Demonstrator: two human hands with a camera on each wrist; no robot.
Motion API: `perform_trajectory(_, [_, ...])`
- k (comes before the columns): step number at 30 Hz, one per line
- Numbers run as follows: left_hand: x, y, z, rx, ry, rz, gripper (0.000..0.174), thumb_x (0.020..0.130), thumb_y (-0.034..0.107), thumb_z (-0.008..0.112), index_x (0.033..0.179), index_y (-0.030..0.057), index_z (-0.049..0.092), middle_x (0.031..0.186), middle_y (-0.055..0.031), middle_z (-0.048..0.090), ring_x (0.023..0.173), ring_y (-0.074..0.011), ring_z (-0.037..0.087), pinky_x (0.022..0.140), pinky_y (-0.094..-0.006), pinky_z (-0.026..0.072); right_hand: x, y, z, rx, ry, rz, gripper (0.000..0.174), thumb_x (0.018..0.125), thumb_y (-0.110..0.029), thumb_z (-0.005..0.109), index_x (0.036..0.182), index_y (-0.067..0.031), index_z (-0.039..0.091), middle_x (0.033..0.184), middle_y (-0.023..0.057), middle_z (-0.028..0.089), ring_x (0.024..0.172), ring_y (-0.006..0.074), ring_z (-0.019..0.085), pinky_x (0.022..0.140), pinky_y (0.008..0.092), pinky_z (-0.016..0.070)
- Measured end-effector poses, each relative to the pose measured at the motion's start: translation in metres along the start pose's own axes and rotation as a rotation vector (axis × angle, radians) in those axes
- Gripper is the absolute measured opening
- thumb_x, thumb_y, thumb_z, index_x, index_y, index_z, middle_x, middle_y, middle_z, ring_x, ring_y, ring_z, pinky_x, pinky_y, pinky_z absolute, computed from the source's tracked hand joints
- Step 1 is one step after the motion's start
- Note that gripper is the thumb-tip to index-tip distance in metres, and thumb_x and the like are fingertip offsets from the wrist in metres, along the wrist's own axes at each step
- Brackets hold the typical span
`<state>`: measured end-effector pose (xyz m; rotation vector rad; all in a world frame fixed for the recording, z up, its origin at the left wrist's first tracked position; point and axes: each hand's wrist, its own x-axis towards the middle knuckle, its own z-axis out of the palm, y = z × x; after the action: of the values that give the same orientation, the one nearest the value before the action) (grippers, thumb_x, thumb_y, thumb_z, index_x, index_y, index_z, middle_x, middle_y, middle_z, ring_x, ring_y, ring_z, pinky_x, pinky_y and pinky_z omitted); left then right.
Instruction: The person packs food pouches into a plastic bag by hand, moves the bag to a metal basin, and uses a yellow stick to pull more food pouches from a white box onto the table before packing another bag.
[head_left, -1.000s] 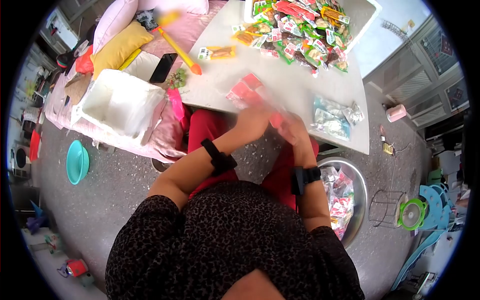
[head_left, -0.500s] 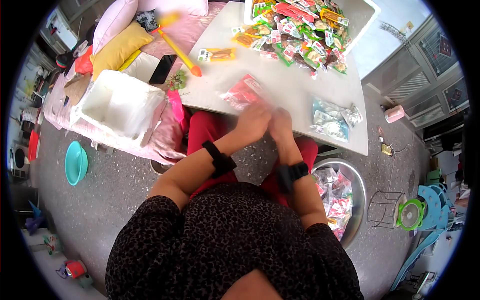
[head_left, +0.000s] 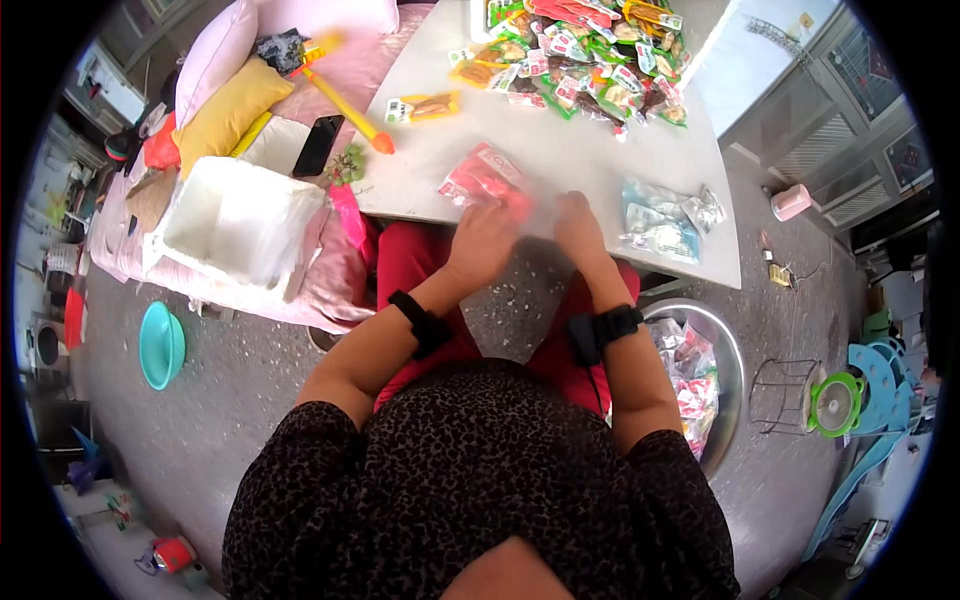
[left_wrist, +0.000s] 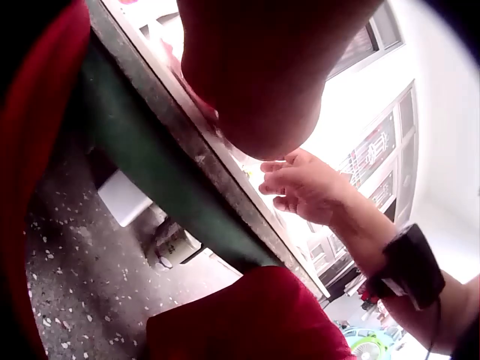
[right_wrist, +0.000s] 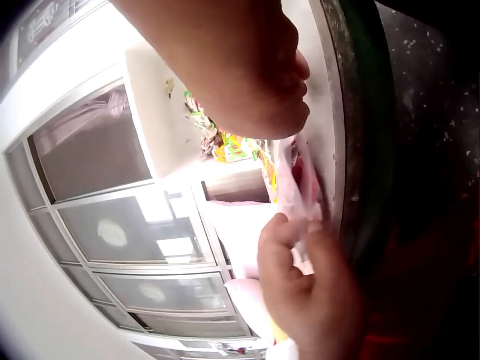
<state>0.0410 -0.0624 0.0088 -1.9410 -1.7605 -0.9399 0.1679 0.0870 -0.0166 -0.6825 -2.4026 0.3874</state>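
Observation:
On the near part of the table, a clear plastic bag with red print and red contents (head_left: pixel 488 172) lies in front of my left hand (head_left: pixel 484 243). My left thumb and fingers pinch its near edge, as the right wrist view also shows with the bag (right_wrist: pixel 298 176) and the left hand (right_wrist: pixel 311 281). A short way to the right is my right hand (head_left: pixel 580 232), over the table's front edge. In the left wrist view the right hand (left_wrist: pixel 307 187) has loosely bent fingers, with nothing visible between them.
A white box (head_left: pixel 705 35) spills many small snack packets (head_left: pixel 600 70) at the back. One yellow packet (head_left: pixel 422 107) lies apart. Blue-white plastic bags (head_left: pixel 660 225) sit at the right. A metal basin (head_left: pixel 738 385) holds more packets below. A white foam box (head_left: pixel 235 215) stands left.
Both hands were close together half a second ago; the right hand has since moved away to the right. The left hand has shifted slightly left and stays at the bag. The head view has tilted slightly.

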Motion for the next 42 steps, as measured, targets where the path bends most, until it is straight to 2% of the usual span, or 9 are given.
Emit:
perform_trajectory(7, [0.05, -0.021, -0.034, -0.152, 0.122, 0.097, 0.012, 0.068, 0.003, 0.051, 0.08, 0.0014, 0.052, 0.088, -0.0137, 0.051, 0.091, -0.0318, 0.047, 0.082, -0.0388, 0.0367, 0.017, -0.008, -0.018, -0.006, 0.084, -0.227, 0.016, 0.07, -0.006, 0.049, 0.086, -0.0029, 0.052, 0.09, 0.0174, 0.052, 0.081, 0.0342, 0.05, 0.071, 0.0392, 0.0421])
perform_trajectory(13, [0.098, -0.027, -0.077, -0.536, 0.09, -0.276, 0.012, 0.076, 0.01, 0.05, 0.082, -0.0007, 0.05, 0.083, -0.0131, 0.055, 0.077, -0.0249, 0.053, 0.07, -0.0306, 0.0419, 0.054, -0.05, -0.095, 0.258, 0.146, -0.162, 0.008, 0.074, -0.008, 0.05, 0.077, -0.0004, 0.05, 0.074, 0.015, 0.053, 0.072, 0.0308, 0.051, 0.063, 0.0359, 0.0412])
perform_trajectory(15, [0.105, -0.025, -0.089, -0.757, 0.015, -0.508, 0.015, 0.077, 0.012, 0.053, 0.085, -0.0002, 0.049, 0.08, -0.0076, 0.057, 0.074, -0.0119, 0.053, 0.068, -0.0242, 0.0412, 0.056, -0.067, -0.128, 0.305, 0.026, -0.113, 0.009, 0.074, -0.009, 0.051, 0.076, -0.0002, 0.05, 0.073, 0.0149, 0.052, 0.069, 0.0304, 0.051, 0.062, 0.034, 0.041])
perform_trajectory(19, [0.097, -0.003, -0.093, -1.008, -0.121, -0.592, 0.012, 0.08, 0.011, 0.051, 0.086, 0.0014, 0.05, 0.08, -0.0054, 0.055, 0.074, -0.0087, 0.05, 0.068, -0.0215, 0.0407, 0.045, -0.076, -0.158, 0.427, -0.174, -0.121, 0.012, 0.072, -0.011, 0.053, 0.081, -0.002, 0.05, 0.073, 0.0145, 0.053, 0.068, 0.0295, 0.051, 0.061, 0.0327, 0.0407])
perform_trajectory(30, [0.06, 0.034, -0.081, -1.203, -0.326, -0.433, 0.012, 0.081, 0.007, 0.047, 0.092, 0.0006, 0.048, 0.086, -0.0053, 0.055, 0.079, -0.01, 0.05, 0.073, -0.0229, 0.0395, -0.039, -0.078, -0.189, 0.251, -0.172, -0.187, 0.014, 0.075, -0.015, 0.048, 0.071, -0.0018, 0.05, 0.066, 0.0118, 0.05, 0.062, 0.0279, 0.05, 0.057, 0.0351, 0.0391])
perform_trajectory(31, [0.059, 0.032, -0.078, -1.217, -0.372, -0.374, 0.013, 0.082, 0.009, 0.048, 0.091, 0.0002, 0.049, 0.087, -0.0054, 0.055, 0.082, -0.0105, 0.049, 0.075, -0.0232, 0.0385, -0.048, -0.074, -0.198, 0.269, -0.221, -0.053, 0.015, 0.073, -0.016, 0.048, 0.07, -0.0016, 0.048, 0.067, 0.0158, 0.05, 0.067, 0.0331, 0.05, 0.059, 0.0383, 0.0389])
perform_trajectory(35, [0.029, 0.009, -0.049, -1.095, -0.667, -0.545, 0.012, 0.081, 0.01, 0.045, 0.089, 0.0015, 0.049, 0.086, -0.0041, 0.052, 0.079, -0.0097, 0.047, 0.074, -0.0234, 0.0374, -0.103, -0.044, -0.244, 0.433, -0.137, 0.346, 0.011, 0.077, -0.012, 0.05, 0.077, -0.0019, 0.053, 0.067, 0.0103, 0.052, 0.06, 0.0185, 0.053, 0.053, 0.0308, 0.0399])
perform_trajectory(37, [0.0, -0.008, -0.027, -1.041, -0.766, -0.594, 0.011, 0.08, 0.01, 0.046, 0.087, 0.0025, 0.05, 0.082, -0.0024, 0.051, 0.075, -0.0092, 0.046, 0.071, -0.0224, 0.0373, -0.138, -0.02, -0.267, 0.204, -0.137, 0.479, 0.008, 0.075, -0.01, 0.053, 0.078, -0.0023, 0.053, 0.067, 0.007, 0.051, 0.06, 0.015, 0.048, 0.053, 0.0275, 0.0384])
perform_trajectory(42, [-0.077, -0.046, 0.017, -0.89, -1.019, -0.828, 0.009, 0.077, 0.009, 0.049, 0.081, 0.0026, 0.053, 0.074, 0.0003, 0.051, 0.071, -0.0076, 0.046, 0.065, -0.0206, 0.038, -0.23, 0.03, -0.282, 0.286, -0.065, 0.778, 0.006, 0.076, -0.006, 0.052, 0.072, -0.0005, 0.051, 0.066, -0.0001, 0.05, 0.062, 0.0064, 0.045, 0.055, 0.0219, 0.0374])
